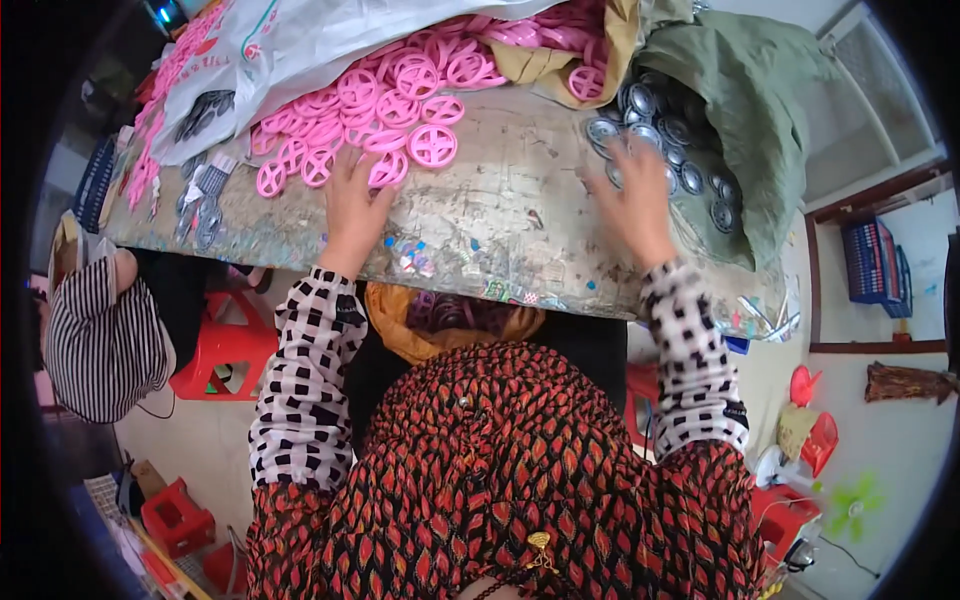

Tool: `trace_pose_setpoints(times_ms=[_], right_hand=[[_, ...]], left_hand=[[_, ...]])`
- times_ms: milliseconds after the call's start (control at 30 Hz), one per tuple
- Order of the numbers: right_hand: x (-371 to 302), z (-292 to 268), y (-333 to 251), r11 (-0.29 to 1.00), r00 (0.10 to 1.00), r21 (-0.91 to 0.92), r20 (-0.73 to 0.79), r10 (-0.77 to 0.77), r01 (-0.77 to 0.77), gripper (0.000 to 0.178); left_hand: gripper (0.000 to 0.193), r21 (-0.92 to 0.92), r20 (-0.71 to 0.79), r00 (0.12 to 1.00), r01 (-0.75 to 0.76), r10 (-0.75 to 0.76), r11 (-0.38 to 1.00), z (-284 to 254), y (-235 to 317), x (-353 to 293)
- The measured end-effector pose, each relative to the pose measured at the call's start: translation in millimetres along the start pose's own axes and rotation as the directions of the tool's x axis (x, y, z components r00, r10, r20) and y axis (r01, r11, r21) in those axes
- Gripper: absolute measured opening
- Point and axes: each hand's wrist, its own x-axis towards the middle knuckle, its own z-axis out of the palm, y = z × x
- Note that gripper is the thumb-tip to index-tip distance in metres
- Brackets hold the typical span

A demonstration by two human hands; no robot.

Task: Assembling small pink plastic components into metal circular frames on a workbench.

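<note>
Pink plastic wheel-shaped rings [398, 108] with crossed spokes lie in a heap at the far middle and left of the table. My left hand [355, 205] rests at the near edge of that heap, its fingers apart and reaching among the rings. On the right, dark grey wheel-shaped discs [676, 130] spill out of a green sack. Over the nearest of these discs is my right hand [637, 195], smeared by motion; whether its fingertips grip one cannot be seen.
The worn table [500, 215] has scraps along its near edge. A white sack [290, 50] and the green sack [755, 110] border the heaps. Below the edge sits a yellow-orange bag [390, 325] of dark rings. Red stools [235, 345] and a person in striped clothing [105, 345] are left.
</note>
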Motion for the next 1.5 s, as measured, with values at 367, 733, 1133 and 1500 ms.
trace_pose_setpoints(times_ms=[367, 733, 1133, 1500], right_hand=[[3, 51, 88, 0.884, 0.849, -0.206, 0.256, 0.462, -0.419, 0.072], [-12, 23, 21, 0.999, 0.967, 0.002, 0.254, 0.036, -0.038, 0.047], [-6, 9, 3, 0.997, 0.872, -0.005, 0.486, -0.063, 0.074, 0.044], [1, 9, -17, 0.911, 0.869, 0.370, 0.495, -0.030, -0.179, 0.032]], left_hand=[[0.024, -0.175, 0.248, 0.966, 0.113, -0.067, 0.978, 3, 11, -12], [0.023, -0.455, 0.288, 0.940, 0.301, -0.181, 0.838, -29, 51, -50], [0.063, -0.199, 0.446, 0.843, 0.422, -0.301, 0.885, -19, 38, -29], [0.038, -0.680, 0.681, 0.587, 0.729, -0.438, -0.079, -27, 75, -43]])
